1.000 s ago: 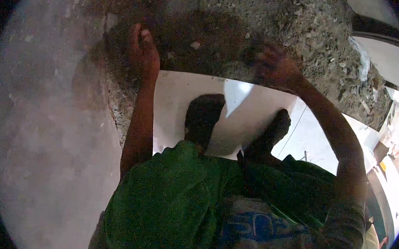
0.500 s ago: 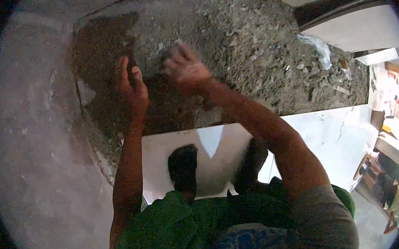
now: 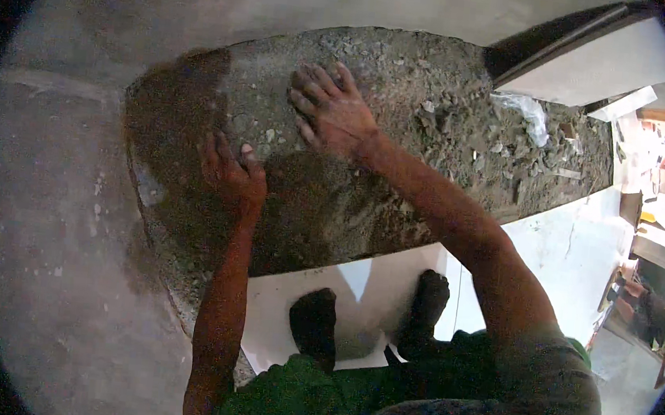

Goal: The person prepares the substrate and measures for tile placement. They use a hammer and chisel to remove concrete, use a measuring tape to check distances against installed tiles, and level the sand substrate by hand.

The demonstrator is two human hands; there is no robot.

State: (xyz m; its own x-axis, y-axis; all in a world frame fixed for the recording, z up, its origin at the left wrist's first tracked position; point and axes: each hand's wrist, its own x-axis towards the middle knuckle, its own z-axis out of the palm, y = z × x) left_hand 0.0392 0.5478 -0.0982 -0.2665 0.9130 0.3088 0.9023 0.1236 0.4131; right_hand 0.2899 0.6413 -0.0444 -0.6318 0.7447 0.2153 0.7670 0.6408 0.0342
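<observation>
Both of my hands are bare over a strip of rough grey earth and rubble (image 3: 407, 80). My right hand (image 3: 336, 117) lies palm down on the dirt, its fingers spread and holding nothing. Nearer and to the left, my left hand (image 3: 236, 175) is at the earth with its thumb and fingers apart. I see nothing in it, though its palm is hidden. Small pale stones (image 3: 269, 135) lie between the two hands. A darker brown patch of earth (image 3: 179, 103) stretches beyond and left of my left hand.
Plastered walls (image 3: 78, 225) border the earth on the left and far sides. My feet stand on large white tiles (image 3: 370, 321). Clear plastic (image 3: 526, 118) lies on the rubble at right, near a leaning pale panel (image 3: 590, 60). Another person (image 3: 652, 310) is at the far right.
My right hand has moved away from me and slightly right, from a blurred sweep to spread fingers on the dirt. My left hand has shifted slightly right and nearer. The view has tilted up.
</observation>
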